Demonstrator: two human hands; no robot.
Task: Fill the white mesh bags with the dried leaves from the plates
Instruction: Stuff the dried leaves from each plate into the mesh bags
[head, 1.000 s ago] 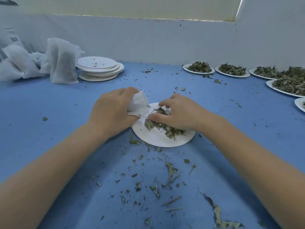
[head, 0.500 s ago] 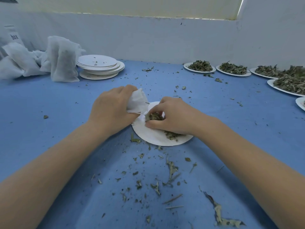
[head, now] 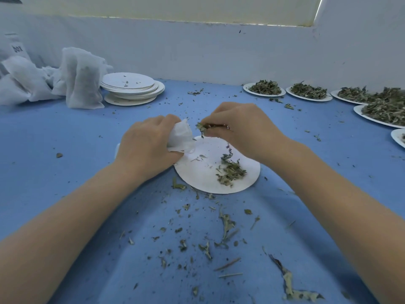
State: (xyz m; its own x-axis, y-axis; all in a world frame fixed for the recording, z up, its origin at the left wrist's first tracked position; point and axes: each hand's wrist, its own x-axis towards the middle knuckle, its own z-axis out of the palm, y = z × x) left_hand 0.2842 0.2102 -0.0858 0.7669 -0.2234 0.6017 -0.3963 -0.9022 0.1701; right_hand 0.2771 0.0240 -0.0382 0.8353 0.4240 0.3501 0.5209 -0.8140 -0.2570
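Two hands up: our left hand (head: 149, 143) grips mesh bag (head: 182, 136), right hand (head: 243, 126) fingers pinch dried leaves (head: 201, 127) over plate (head: 203, 178).

Blue-covered table (head: 65, 137) — pale wall (head: 197, 51), cream band (head: 175, 7) above

Soft, even, fairly dim light with a cool blue cast filled the scene. A brighter pale band (head: 166, 7) ran along the top. A broad faint shadow lay on the blue table (head: 65, 132) between the forearms. No glare showed. The wide lens bowed the edges, and the far plates (head: 264, 89) looked slightly soft.
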